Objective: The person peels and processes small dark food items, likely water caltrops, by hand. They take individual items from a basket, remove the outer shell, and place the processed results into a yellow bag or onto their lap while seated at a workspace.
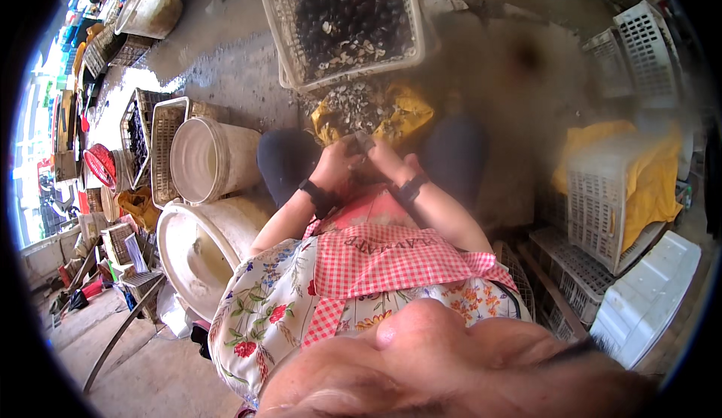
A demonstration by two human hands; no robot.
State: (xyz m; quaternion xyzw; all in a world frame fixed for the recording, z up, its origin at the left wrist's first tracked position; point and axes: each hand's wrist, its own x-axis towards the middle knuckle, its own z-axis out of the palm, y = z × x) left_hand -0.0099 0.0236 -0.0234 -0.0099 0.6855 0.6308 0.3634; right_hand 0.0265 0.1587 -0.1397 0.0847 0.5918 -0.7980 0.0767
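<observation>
My left hand (337, 164) and my right hand (382, 156) are close together over my lap, between my knees. A small dark grey item (361, 143), too small to name, is between their fingertips. Which hand grips it is hard to tell. Just beyond the hands, a yellow sack (407, 112) lies on the ground with a heap of pale shell pieces (352, 102) on it. Past that stands a white plastic crate (418, 29) of dark shellfish (350, 12), with pale shells along its near side. A red checked apron (389, 254) covers my front.
Beside my left leg stand white plastic buckets (194, 161), a larger tub (197, 254) and a plastic basket (163, 153). To the right are stacked crates (595, 209) with a yellow cloth (651, 187), and a pale plastic box (643, 299). The ground ahead is wet.
</observation>
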